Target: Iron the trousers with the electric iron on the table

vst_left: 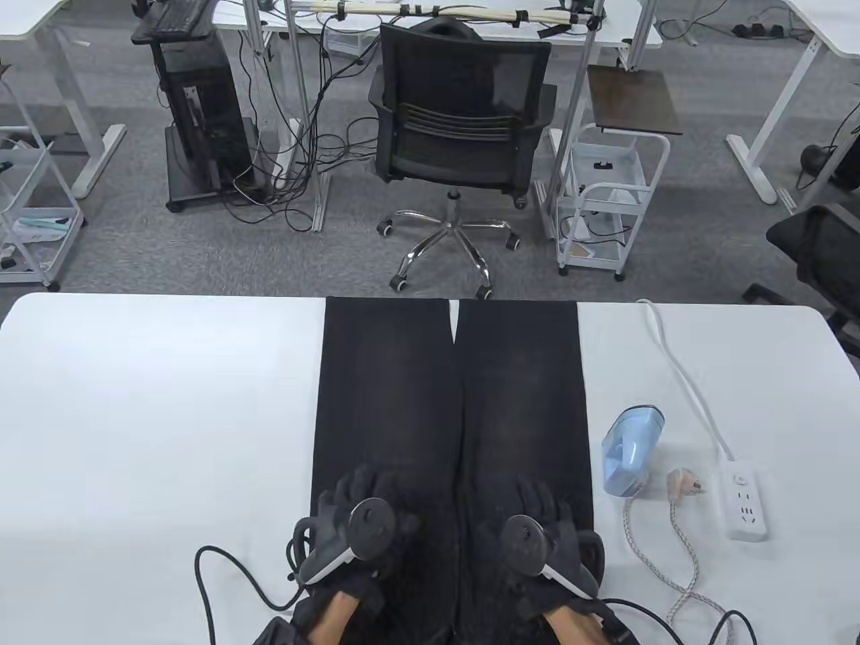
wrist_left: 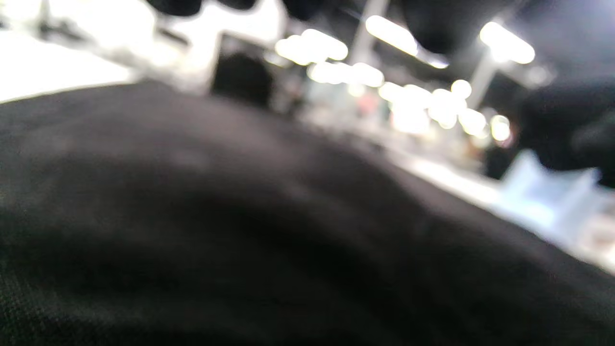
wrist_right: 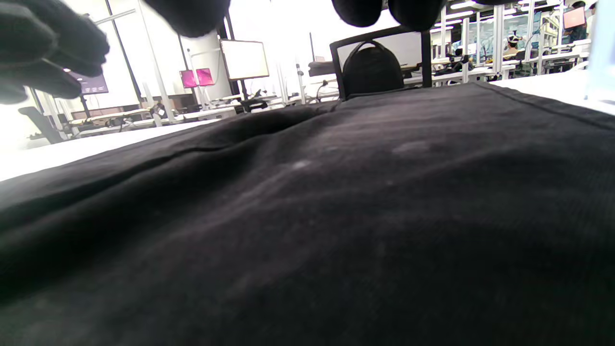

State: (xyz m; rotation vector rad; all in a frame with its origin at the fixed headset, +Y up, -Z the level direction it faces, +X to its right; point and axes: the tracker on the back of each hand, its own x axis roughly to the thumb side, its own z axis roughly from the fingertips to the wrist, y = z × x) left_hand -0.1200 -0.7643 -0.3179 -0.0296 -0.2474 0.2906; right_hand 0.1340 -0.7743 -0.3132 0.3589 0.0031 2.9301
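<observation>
Both my gloved hands, left [vst_left: 366,514] and right [vst_left: 531,517], fingers flat on black denim trousers [vst_left: 450,403]; pale-blue electric iron [vst_left: 631,449] right of trousers, unheld.

The white table [vst_left: 134,437] carries black trousers [vst_left: 450,403] laid flat down its middle, and to their right a blue iron [vst_left: 631,447] (its plug [vst_left: 684,481] loose) beside a power strip [vst_left: 744,504].
</observation>
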